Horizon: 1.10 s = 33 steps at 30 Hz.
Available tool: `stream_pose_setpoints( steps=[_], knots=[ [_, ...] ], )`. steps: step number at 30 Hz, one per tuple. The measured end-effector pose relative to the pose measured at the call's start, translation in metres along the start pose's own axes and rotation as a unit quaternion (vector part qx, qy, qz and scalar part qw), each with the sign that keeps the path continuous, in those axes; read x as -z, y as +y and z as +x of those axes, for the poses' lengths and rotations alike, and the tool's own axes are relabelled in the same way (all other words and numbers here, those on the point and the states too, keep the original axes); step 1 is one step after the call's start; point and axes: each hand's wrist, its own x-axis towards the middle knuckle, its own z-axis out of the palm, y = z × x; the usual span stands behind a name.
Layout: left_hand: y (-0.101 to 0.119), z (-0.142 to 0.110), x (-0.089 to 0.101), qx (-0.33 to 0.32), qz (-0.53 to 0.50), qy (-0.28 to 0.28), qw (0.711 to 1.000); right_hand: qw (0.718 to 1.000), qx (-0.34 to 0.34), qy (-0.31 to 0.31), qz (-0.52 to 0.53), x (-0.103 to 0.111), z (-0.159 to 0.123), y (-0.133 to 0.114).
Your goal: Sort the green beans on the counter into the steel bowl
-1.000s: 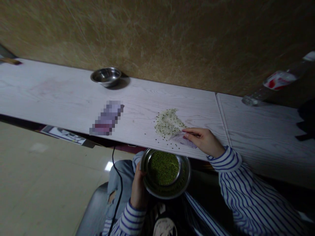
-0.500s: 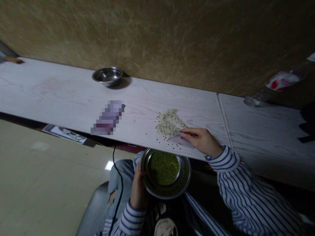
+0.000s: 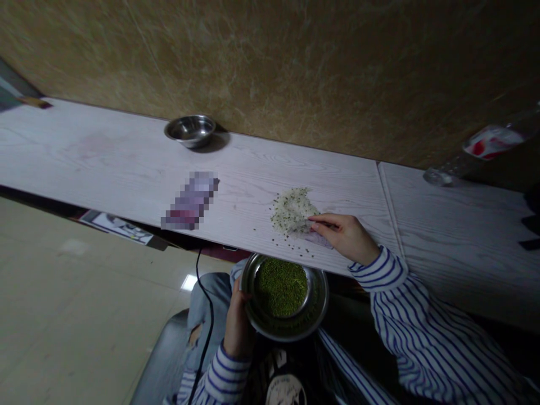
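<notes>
My left hand (image 3: 239,320) grips the left rim of a steel bowl (image 3: 317,322), held over my lap just below the table's front edge. Green mung beans (image 3: 282,287) fill the bottom of this bowl. On the table lies a loose pile of white rice (image 3: 291,209) mixed with dark green beans, a few scattered toward the front edge. My right hand (image 3: 343,233) is at the pile's right side, thumb and fingertips pinched together at the grains. Whatever the fingertips hold is too small to make out. Below them is a thin purplish, see-through-looking patch (image 3: 321,241).
A second steel bowl (image 3: 190,132) stands near the wall. A blurred-out flat object (image 3: 192,201) lies left of the rice. A clear plastic bottle (image 3: 491,142) with a red-and-white label is at the back right. A black cable (image 3: 211,315) hangs across my leg.
My right hand has shifted slightly, its fingertips now closer to the rice. The view has moved a little, so table items appear further right. My left hand keeps the bowl in place.
</notes>
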Motion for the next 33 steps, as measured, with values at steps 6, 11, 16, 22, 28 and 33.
stream_pose_setpoints(
  steps=[6,11,16,22,28,33],
  knots=[
    [-0.001,0.000,0.002,-0.010,0.001,-0.001,1.000,0.999,0.002,-0.035,-0.013,0.000,0.001,-0.003],
    [-0.001,0.000,0.002,-0.012,0.015,0.001,1.000,0.999,0.006,-0.042,-0.005,0.003,-0.003,-0.004],
    [-0.001,0.000,0.000,-0.008,0.006,-0.005,1.000,0.999,0.012,-0.046,0.002,0.000,-0.001,-0.003],
    [0.001,0.001,-0.002,0.003,-0.006,0.010,1.000,0.998,0.013,-0.059,0.003,0.000,-0.002,-0.004],
    [0.001,0.000,-0.002,0.005,0.003,0.012,1.000,0.998,0.014,-0.065,0.015,-0.005,0.000,-0.010],
    [0.003,-0.002,-0.003,0.016,-0.011,0.014,1.000,0.997,0.007,-0.077,0.008,-0.009,0.003,-0.013]
  ],
)
